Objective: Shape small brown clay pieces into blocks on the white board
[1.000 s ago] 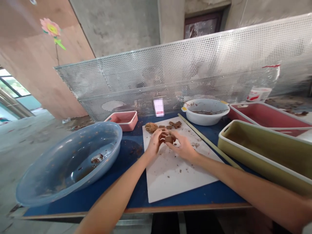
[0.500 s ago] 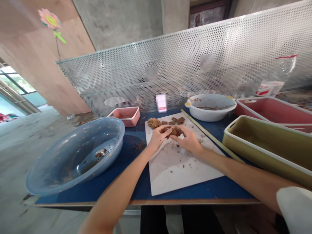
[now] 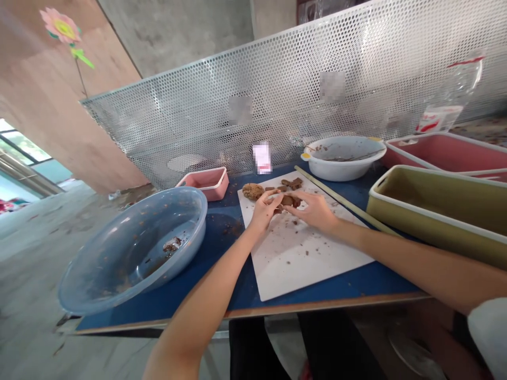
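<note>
My left hand point(image 3: 264, 210) and my right hand point(image 3: 313, 209) meet over the far part of a white cutting board point(image 3: 304, 253). Both pinch the same small brown lump point(image 3: 288, 201) between their fingertips, just above the board. A rough brown ball point(image 3: 252, 190) lies on the board's far left corner. Several small brown pieces point(image 3: 291, 184) lie beside it, behind my fingers. Brown crumbs are scattered over the board.
A large blue basin point(image 3: 134, 248) with brown residue sits left on the blue table point(image 3: 225, 237). A small pink tray point(image 3: 205, 182), a white bowl point(image 3: 344, 157), a long stick point(image 3: 344, 203), an olive tray point(image 3: 439, 208) and a red tray point(image 3: 447, 153) stand around. A perforated metal screen point(image 3: 297, 100) backs the table.
The view has shifted, so everything sits a little differently in frame. Both hands stay together on the brown lump, which now lies lower, close to the board.
</note>
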`<move>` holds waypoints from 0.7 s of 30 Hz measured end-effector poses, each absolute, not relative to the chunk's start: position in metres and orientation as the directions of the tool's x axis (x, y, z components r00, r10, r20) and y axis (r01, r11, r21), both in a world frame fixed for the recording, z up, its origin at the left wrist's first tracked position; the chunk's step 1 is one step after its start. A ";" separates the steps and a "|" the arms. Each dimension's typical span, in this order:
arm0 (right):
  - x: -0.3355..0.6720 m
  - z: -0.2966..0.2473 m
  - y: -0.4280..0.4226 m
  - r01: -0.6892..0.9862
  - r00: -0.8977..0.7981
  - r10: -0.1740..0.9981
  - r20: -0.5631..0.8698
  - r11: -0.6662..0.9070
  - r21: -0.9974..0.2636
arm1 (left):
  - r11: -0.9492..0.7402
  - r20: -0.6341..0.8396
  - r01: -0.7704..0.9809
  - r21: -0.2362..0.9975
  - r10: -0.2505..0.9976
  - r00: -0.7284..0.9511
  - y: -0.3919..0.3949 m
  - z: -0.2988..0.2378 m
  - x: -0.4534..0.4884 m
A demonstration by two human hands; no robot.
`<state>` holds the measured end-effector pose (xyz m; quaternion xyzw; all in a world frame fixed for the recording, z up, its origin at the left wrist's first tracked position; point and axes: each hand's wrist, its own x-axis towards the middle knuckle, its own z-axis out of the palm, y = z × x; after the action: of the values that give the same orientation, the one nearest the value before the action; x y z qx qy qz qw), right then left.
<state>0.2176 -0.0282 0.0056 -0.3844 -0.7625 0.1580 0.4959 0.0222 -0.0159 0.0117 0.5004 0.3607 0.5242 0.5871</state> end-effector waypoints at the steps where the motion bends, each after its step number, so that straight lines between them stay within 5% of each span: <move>1: 0.218 0.006 -0.028 0.434 -0.213 0.746 0.631 0.651 -0.623 | -0.051 0.103 -0.254 0.966 0.976 0.193 -0.016 0.011 0.023; 21: 0.218 0.001 -0.025 0.422 -0.281 0.746 0.603 0.661 -0.621 | 0.113 -0.033 -0.319 0.941 0.969 0.247 -0.016 0.015 0.011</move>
<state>0.2177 -0.0250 0.0011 -0.3736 -0.7815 0.1731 0.4687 0.0108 -0.0164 0.0154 0.4460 0.3639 0.4943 0.6514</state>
